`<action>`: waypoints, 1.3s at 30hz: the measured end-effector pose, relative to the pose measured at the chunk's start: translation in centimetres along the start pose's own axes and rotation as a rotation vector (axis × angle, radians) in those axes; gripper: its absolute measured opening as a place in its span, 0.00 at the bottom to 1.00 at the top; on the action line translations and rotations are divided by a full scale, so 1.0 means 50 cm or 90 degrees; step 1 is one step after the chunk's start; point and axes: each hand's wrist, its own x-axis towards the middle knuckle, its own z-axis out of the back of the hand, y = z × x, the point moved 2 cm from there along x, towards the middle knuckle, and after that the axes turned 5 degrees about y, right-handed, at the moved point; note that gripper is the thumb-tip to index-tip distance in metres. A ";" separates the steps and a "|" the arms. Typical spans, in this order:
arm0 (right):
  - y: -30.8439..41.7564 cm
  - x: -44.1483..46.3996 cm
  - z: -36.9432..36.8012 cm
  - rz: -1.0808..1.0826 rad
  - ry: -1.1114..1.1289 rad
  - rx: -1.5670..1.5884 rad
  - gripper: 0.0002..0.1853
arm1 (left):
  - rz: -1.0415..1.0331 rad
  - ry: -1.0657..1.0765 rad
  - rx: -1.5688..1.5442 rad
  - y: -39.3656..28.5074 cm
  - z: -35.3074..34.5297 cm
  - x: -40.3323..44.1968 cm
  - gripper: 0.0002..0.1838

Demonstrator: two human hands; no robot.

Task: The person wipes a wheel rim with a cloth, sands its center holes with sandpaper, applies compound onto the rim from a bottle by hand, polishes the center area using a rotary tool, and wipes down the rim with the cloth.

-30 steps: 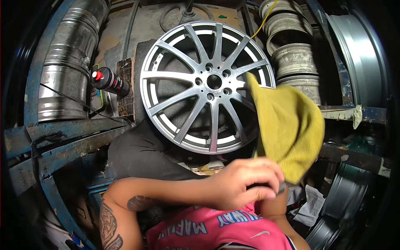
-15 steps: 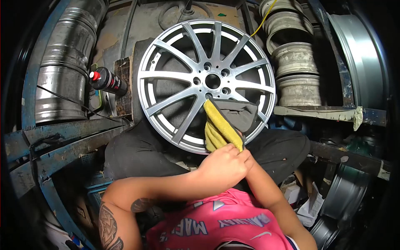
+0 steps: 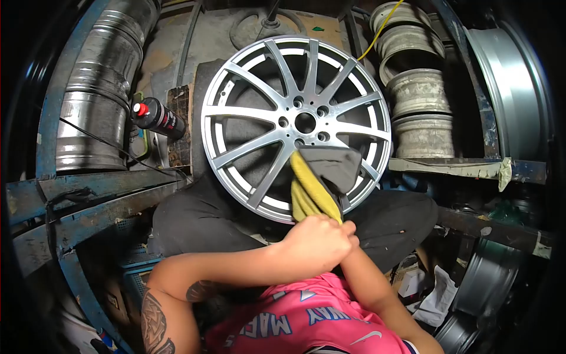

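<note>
A silver multi-spoke wheel rim point(image 3: 277, 137) lies face up in front of the body, over the crossed legs. A yellow and grey cloth point(image 3: 311, 187) spreads over its lower right spokes. My left hand point(image 3: 317, 241) is closed round the near end of this cloth, just below the rim's edge. Pressed against it is my right hand point(image 3: 350, 231), its fingers curled at the same end of the cloth and partly hidden behind my left hand.
A black bottle with a red cap point(image 3: 158, 117) stands left of the rim. Metal rims are stacked at left point(image 3: 94, 127) and right point(image 3: 420, 94). Blue metal frame bars point(image 3: 118, 218) run along both sides. A white crumpled sheet point(image 3: 437, 298) lies lower right.
The cloth has come down from the right onto the rim, its grey side now showing. Both hands have come together at its near end. In the last half second little has moved besides the view.
</note>
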 end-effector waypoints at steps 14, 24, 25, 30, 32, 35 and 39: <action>-0.116 -0.047 0.113 -0.246 -0.141 0.676 0.26 | -0.193 -0.070 -0.201 -0.033 -0.018 0.034 0.09; -0.197 -0.277 0.074 -0.197 -0.144 0.502 0.26 | -0.399 -0.004 -0.037 -0.118 -0.059 -0.020 0.12; -0.171 -0.268 0.039 -0.204 -0.128 0.400 0.28 | -0.360 0.050 -0.101 -0.109 -0.064 -0.015 0.12; -0.084 -0.236 0.024 -0.053 0.126 -0.076 0.42 | -0.316 0.076 -0.266 -0.072 -0.107 -0.007 0.10; -0.071 -0.229 0.052 -0.064 0.018 -0.038 0.43 | -0.333 -0.013 -0.206 -0.092 -0.117 -0.017 0.09; -0.005 -0.222 -0.061 -0.030 -0.035 0.084 0.30 | -0.311 -0.056 -0.159 -0.101 -0.133 -0.028 0.07; 0.020 -0.230 -0.125 0.047 0.150 0.160 0.31 | -0.265 0.111 -0.113 -0.094 -0.143 -0.031 0.08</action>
